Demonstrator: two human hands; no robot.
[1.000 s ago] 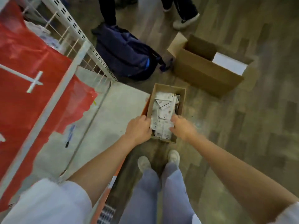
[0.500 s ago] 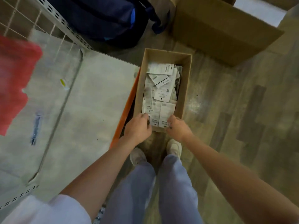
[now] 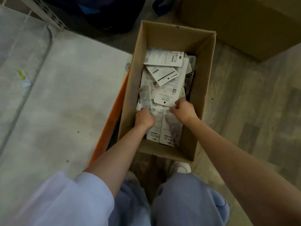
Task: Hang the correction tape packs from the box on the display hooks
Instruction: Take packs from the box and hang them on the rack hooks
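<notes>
Both hands (image 3: 144,117) among boxed correction tape packs (image 3: 164,75)

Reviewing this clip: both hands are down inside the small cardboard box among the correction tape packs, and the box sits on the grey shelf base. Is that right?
Not quite. The head view shows the small cardboard box on the wooden floor, beside the grey shelf base, not on it. The left hand and right hand are indeed inside, among the correction tape packs.
</notes>
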